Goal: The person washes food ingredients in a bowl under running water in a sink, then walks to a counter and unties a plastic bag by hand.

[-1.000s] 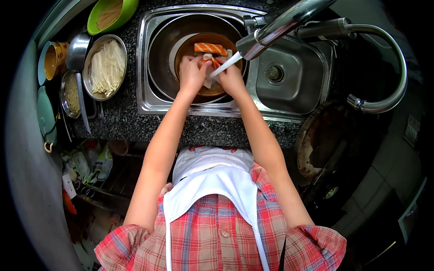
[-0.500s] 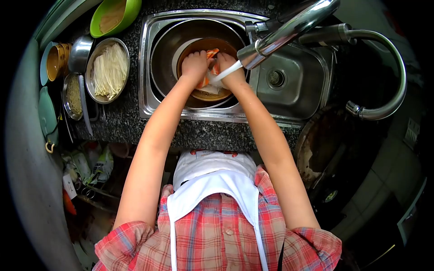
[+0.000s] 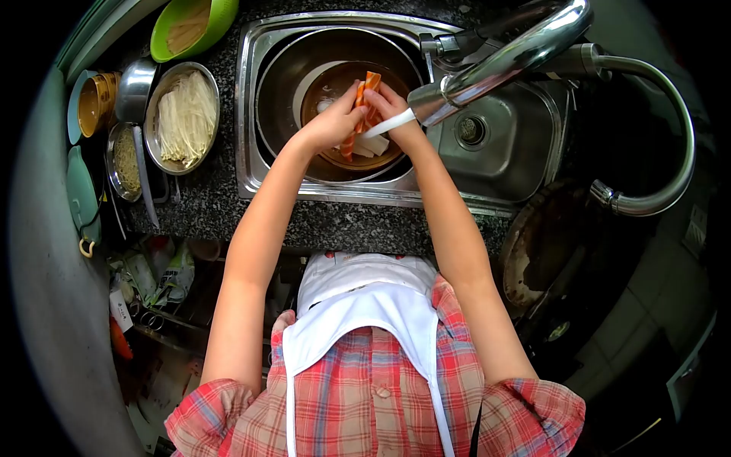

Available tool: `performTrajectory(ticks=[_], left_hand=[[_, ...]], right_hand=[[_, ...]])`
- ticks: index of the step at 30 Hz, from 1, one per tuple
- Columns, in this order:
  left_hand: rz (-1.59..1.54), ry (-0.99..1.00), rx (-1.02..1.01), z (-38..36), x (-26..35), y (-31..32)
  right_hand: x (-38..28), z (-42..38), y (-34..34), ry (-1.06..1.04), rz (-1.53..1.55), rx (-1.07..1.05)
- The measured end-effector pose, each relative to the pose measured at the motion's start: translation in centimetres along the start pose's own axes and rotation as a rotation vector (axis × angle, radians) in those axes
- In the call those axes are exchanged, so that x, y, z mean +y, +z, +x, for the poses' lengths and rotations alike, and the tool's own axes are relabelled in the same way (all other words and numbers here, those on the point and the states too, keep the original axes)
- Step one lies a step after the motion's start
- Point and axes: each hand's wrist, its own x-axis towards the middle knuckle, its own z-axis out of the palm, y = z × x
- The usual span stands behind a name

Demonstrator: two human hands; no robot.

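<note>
Orange-and-white striped sticks (image 3: 371, 82) are held upright between my two hands, over a brown bowl (image 3: 311, 103) of water. My left hand (image 3: 337, 120) grips them from the left, its fingers closed. From the other side my right hand (image 3: 389, 107) closes on the same sticks. White pieces (image 3: 371, 146) lie in the bowl below. A white stream of water (image 3: 392, 123) runs from the faucet (image 3: 434, 100) beside my right hand. The brown bowl sits inside a large metal basin (image 3: 278, 91) in the left sink.
Left of the sink (image 3: 245, 114) stand a dish of enoki mushrooms (image 3: 185, 122), a green bowl (image 3: 221, 30), a metal ladle (image 3: 136, 91) and small bowls (image 3: 90, 107). The right sink basin (image 3: 495, 145) has a drain. A curved spout (image 3: 678, 152) arches at the right.
Both hands have risen out of the bowl, bringing the orange-and-white sticks up between them. The white pieces in the bowl show more clearly. The view has shifted slightly.
</note>
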Motion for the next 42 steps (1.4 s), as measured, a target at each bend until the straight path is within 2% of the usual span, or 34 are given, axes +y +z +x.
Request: performTrajectory(ticks=[3,5,6,7,8,11,12,13,15,18,26,33,36,37,39,42], left_hand=[[0.236,0.136,0.065,0.0,-0.2,0.7],[0.249,0.07,0.088,0.2,-0.7,0.8],[0.258,0.074,0.086,0.2,-1.0,0.8],[0.328,0.122,0.102,0.1,-1.1,0.7],[0.395,0.172,0.117,0.2,-1.2,0.6],[0.256,0.115,0.108,-0.8,-0.1,1.0],[0.117,0.021,0.05,-0.7,-0.4,1.1],[0.119,0.02,0.049,-0.8,-0.7,1.3],[0.277,0.179,0.147,-0.9,-1.1,1.8],[0.378,0.184,0.175,-1.0,-1.6,2.4],[0.331,0.228,0.211,-0.7,-3.5,3.2],[0.328,0.245,0.338,-0.4,-4.9,3.7],[0.242,0.284,0.371,-0.6,-4.9,4.1],[0.216,0.295,0.374,-0.8,-4.4,4.3],[0.188,0.129,0.313,-0.9,-3.4,4.2],[0.263,0.171,0.356,-0.4,-4.1,4.4]], right_hand=[[-0.1,-0.3,0.0,0.04,-0.073,0.022],[-0.4,-0.8,0.2,-0.003,-0.096,0.012],[-2.0,-1.6,0.9,-0.039,-0.055,0.078],[-3.1,-2.1,1.3,-0.077,-0.013,0.147],[-2.9,-2.1,1.3,-0.118,-0.021,0.097],[-3.9,-2.6,0.9,0.047,-0.103,-0.031],[-3.3,-2.4,0.4,0.122,-0.124,-0.076],[-1.6,-1.9,0.0,0.121,-0.121,-0.101],[-0.4,-1.6,-0.5,0.12,-0.123,-0.129],[-1.4,-2.1,-0.6,0.138,-0.298,-0.135],[-3.9,-3.1,1.3,-0.06,-0.434,-0.104],[-4.2,-3.4,2.0,-0.085,-0.341,-0.07],[-4.5,-3.4,1.9,-0.113,-0.438,-0.097],[-6.4,-3.8,2.5,-0.003,-0.439,-0.095],[-7.9,-4.2,3.2,0.103,-0.442,-0.091],[-7.8,-4.2,3.4,0.141,-0.398,-0.084]])
